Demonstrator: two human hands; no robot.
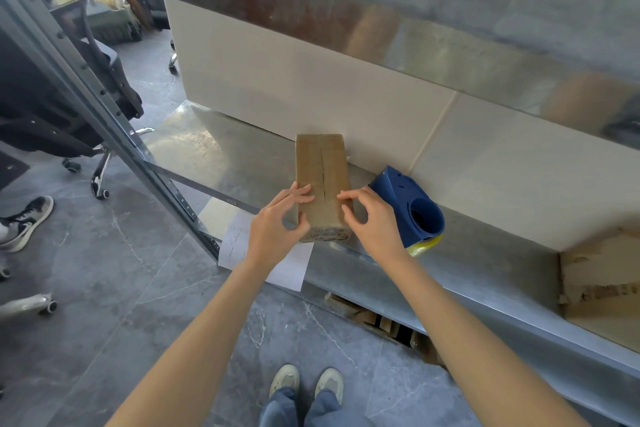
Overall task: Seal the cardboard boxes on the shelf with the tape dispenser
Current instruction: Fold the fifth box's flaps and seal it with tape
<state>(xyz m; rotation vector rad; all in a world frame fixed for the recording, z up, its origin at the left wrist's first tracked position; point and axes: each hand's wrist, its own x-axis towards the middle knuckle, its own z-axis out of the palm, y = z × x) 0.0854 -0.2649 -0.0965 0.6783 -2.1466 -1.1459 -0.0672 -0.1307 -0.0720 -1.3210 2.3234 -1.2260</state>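
A small brown cardboard box (320, 163) lies on the metal shelf (207, 146), its long side running away from me and its top flaps closed with a visible seam. My left hand (277, 222) grips the box's near left corner, fingers on top and thumb on the side. My right hand (372, 218) holds the near right corner the same way. A blue tape dispenser (412, 204) with a roll of clear tape stands on the shelf just right of the box, behind my right hand.
A larger open cardboard box (602, 284) sits at the shelf's right end. A white sheet of paper (287, 263) hangs over the shelf's front edge. A grey shelf upright (104, 107) slants at left. Office chairs (69, 97) and another person's shoe (24, 222) are on the floor at left.
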